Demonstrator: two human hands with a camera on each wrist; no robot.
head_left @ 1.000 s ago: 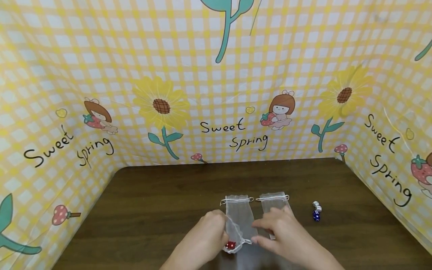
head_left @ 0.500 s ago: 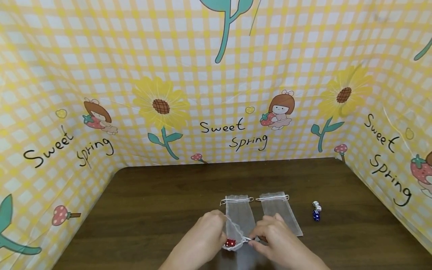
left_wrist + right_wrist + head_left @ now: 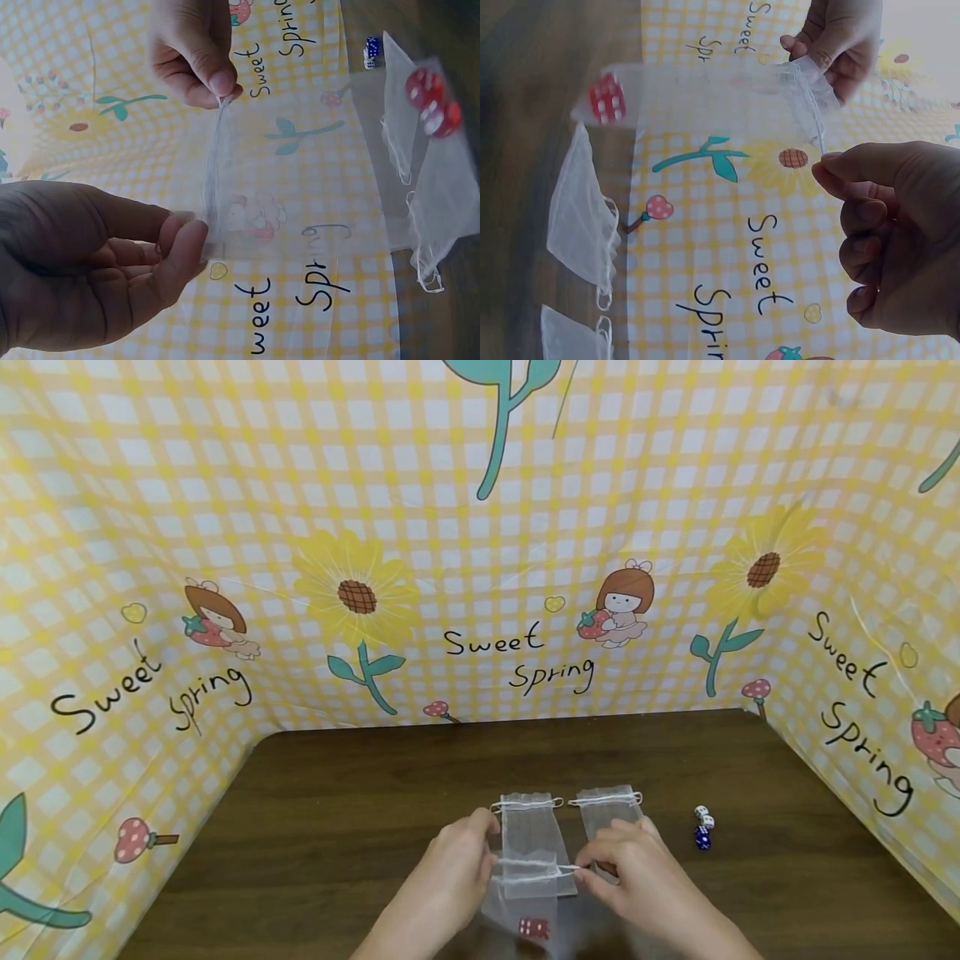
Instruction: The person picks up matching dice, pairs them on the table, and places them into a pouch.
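A sheer white drawstring pouch [image 3: 300, 172] hangs upright between my two hands, its gathered mouth at the top. Red dice [image 3: 534, 928] lie in its bottom, seen through the mesh. My left hand [image 3: 448, 870] pinches one side of the mouth between thumb and fingers. On the other side my right hand [image 3: 633, 870] pinches the end of the white drawstring [image 3: 817, 139], which is drawn out straight. Behind the held pouch, two more sheer pouches lie flat on the table: a left one [image 3: 529, 827] and a right one [image 3: 606, 806] partly hidden by my right hand.
White dice [image 3: 704, 817] and blue dice [image 3: 702, 837] sit in a small cluster on the dark wooden table [image 3: 360, 793], right of the flat pouches. A yellow checked cloth [image 3: 480, 568] printed with flowers walls the table's back and sides.
The pouch has been raised from a tipped pose to hanging upright, and its red dice now sit at the bottom. My right hand has taken hold of the drawstring end.
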